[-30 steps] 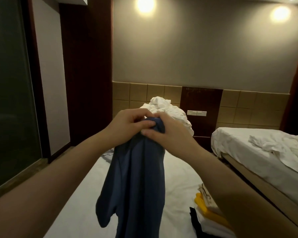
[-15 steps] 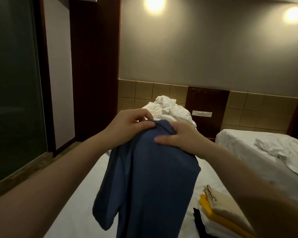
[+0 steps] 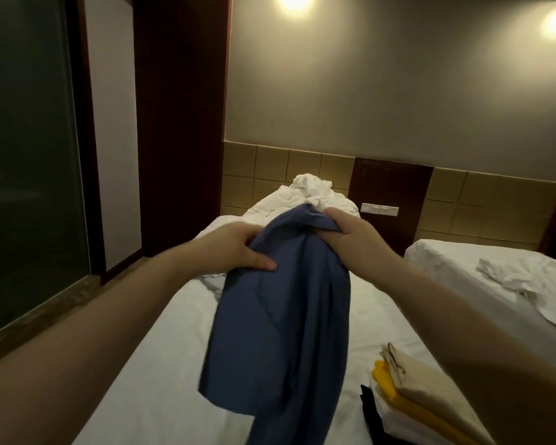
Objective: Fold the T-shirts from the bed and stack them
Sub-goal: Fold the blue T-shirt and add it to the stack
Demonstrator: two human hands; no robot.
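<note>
A blue T-shirt (image 3: 280,322) hangs in the air above the white bed (image 3: 161,364), bunched at its top edge. My left hand (image 3: 235,248) grips the shirt's upper left part, thumb lying across the cloth. My right hand (image 3: 347,232) grips the upper right part, fingers curled round a fold. The shirt's lower part drops out of view at the bottom. At the bottom right of the bed lies a stack of folded shirts (image 3: 424,393): beige on top, then yellow, white and black below.
A heap of crumpled white bedding (image 3: 305,197) sits at the head of the bed. A second bed (image 3: 482,268) with a rumpled white sheet stands to the right across a narrow gap. A dark glass pane (image 3: 23,175) and a wooden ledge run along the left.
My hands have moved apart along the shirt's top edge. My right hand went from lying flat on the cloth to gripping a fold. The view has tilted down a little.
</note>
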